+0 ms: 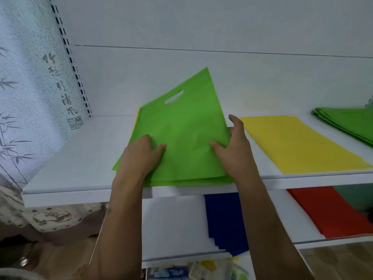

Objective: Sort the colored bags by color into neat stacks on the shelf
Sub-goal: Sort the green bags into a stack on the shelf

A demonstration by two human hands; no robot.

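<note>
Both hands (141, 156) gripping green bag (181, 128) edges, seemingly.

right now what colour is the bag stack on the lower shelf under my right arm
Dark blue bag stack, seen in the head view.

White wall (222, 23), bamboo-print curtain (24, 87)

Green bags (181, 142) (handle cutout uppermost) tilted up off the white shelf (80, 164).
</note>
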